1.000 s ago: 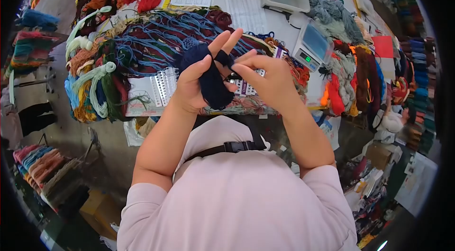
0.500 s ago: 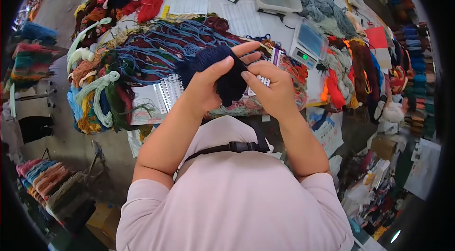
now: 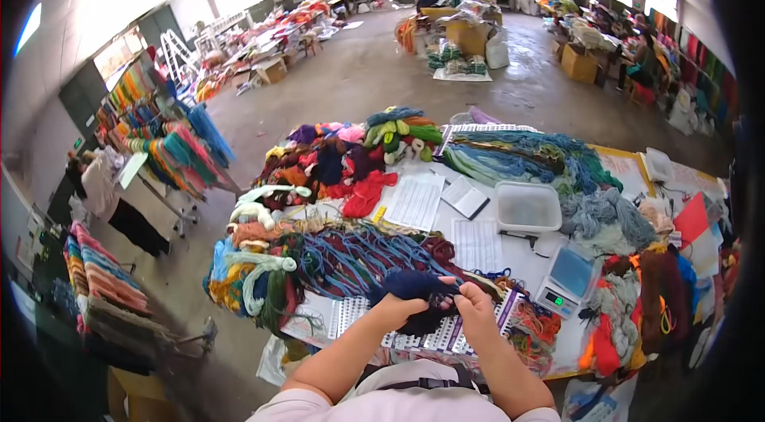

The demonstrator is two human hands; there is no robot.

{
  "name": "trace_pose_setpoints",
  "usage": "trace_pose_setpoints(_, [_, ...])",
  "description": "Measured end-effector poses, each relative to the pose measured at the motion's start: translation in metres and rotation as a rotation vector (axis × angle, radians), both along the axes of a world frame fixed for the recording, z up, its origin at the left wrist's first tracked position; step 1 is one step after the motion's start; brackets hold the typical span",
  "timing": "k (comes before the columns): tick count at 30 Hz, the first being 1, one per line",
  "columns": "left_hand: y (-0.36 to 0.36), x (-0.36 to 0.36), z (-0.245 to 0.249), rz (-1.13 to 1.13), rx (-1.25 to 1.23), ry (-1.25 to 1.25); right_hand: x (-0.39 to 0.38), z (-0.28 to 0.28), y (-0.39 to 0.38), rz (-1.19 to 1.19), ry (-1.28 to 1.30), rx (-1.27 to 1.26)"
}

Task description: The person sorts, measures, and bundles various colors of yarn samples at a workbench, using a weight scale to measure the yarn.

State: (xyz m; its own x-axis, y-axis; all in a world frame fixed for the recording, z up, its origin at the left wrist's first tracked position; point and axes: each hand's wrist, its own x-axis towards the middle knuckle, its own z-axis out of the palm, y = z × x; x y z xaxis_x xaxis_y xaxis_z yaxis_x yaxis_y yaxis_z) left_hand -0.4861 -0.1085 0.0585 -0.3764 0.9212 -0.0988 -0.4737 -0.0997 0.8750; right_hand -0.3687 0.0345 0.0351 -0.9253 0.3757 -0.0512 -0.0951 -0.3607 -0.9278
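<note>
A dark navy skein of yarn (image 3: 408, 285) is gripped by my left hand (image 3: 405, 307), with strands hanging below the fingers. My right hand (image 3: 475, 309) is closed at the skein's right side, its fingertips pinching dark strands. Both hands are above the near edge of the table, over white spiral-bound strips (image 3: 351, 314). Just beyond them lies a wide heap of blue and dark red yarn (image 3: 339, 259).
On the table are a digital scale (image 3: 567, 278), a clear plastic tub (image 3: 527, 208), printed sheets (image 3: 410, 200) and many yarn piles. Yarn racks (image 3: 171, 143) and a standing person (image 3: 107, 195) are at left; other people are farther back.
The view has tilted up, bringing the room into sight. My left hand has gone from spread fingers to closed around the navy skein, and my right hand stays at its right side.
</note>
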Motion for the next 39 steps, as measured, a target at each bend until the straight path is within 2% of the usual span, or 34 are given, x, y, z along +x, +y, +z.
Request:
trace_pose_setpoints(3, [0.012,0.012,0.004,0.027,0.065,-0.094,0.01,-0.003,0.012,0.076,0.047,-0.245])
trace_pose_setpoints(4, [0.015,0.014,0.003,0.046,0.08,-0.13,0.012,0.007,0.013,0.055,-0.04,-0.013])
trace_pose_setpoints(5, [0.024,0.022,0.015,0.109,0.035,-0.176,0.01,0.007,0.01,0.004,0.058,0.078])
trace_pose_setpoints(7, [0.029,0.018,-0.009,0.001,0.163,-0.199,0.027,0.021,0.031,0.121,-0.135,0.403])
trace_pose_setpoints(10, [0.039,0.022,-0.014,-0.1,0.236,-0.23,0.039,0.045,0.048,0.21,-0.359,0.544])
trace_pose_setpoints(11, [0.042,0.025,-0.012,-0.137,0.248,-0.248,0.042,0.04,0.051,0.145,-0.176,0.619])
trace_pose_setpoints(13, [0.052,0.033,-0.005,-0.138,0.276,-0.256,0.048,0.043,0.061,0.23,-0.23,0.363])
trace_pose_setpoints(15, [0.059,0.035,-0.008,-0.07,0.221,-0.113,0.053,0.038,0.07,0.264,-0.284,0.323])
trace_pose_setpoints(18, [0.067,0.038,-0.006,-0.085,0.168,-0.133,0.06,0.034,0.075,0.327,-0.176,0.088])
trace_pose_setpoints(22, [0.079,0.042,-0.004,-0.048,0.083,-0.056,0.065,0.048,0.074,0.276,-0.136,0.156])
trace_pose_setpoints(25, [0.084,0.046,-0.008,0.057,-0.064,0.036,0.064,-0.001,0.08,0.147,-0.174,0.364])
trace_pose_setpoints(26, [0.085,0.045,-0.017,0.063,-0.039,0.046,0.065,0.022,0.079,0.108,-0.192,0.452])
trace_pose_setpoints(27, [0.084,0.047,-0.016,0.046,-0.089,-0.021,0.066,0.015,0.08,0.071,-0.163,0.514])
trace_pose_setpoints(29, [0.084,0.046,-0.016,0.042,-0.047,0.002,0.067,0.027,0.078,0.011,-0.15,0.505])
trace_pose_setpoints(31, [0.082,0.045,-0.019,0.044,-0.004,-0.01,0.067,0.028,0.081,-0.001,-0.211,0.404])
trace_pose_setpoints(32, [0.086,0.05,-0.014,0.03,0.187,-0.165,0.064,0.008,0.081,-0.048,-0.147,0.321])
trace_pose_setpoints(34, [0.088,0.048,-0.009,0.132,0.014,-0.093,0.06,0.009,0.084,0.012,-0.124,0.099])
trace_pose_setpoints(35, [0.091,0.046,-0.017,0.058,0.183,-0.177,0.06,0.005,0.09,0.068,-0.147,0.085])
trace_pose_setpoints(37, [0.093,0.04,-0.018,-0.089,0.278,-0.31,0.059,0.006,0.093,0.139,-0.119,-0.077])
trace_pose_setpoints(38, [0.089,0.041,-0.015,-0.067,0.174,-0.378,0.061,0.009,0.098,0.19,-0.161,-0.233])
trace_pose_setpoints(39, [0.08,0.031,-0.024,-0.224,0.132,-0.332,0.065,0.003,0.107,0.172,-0.126,-0.353])
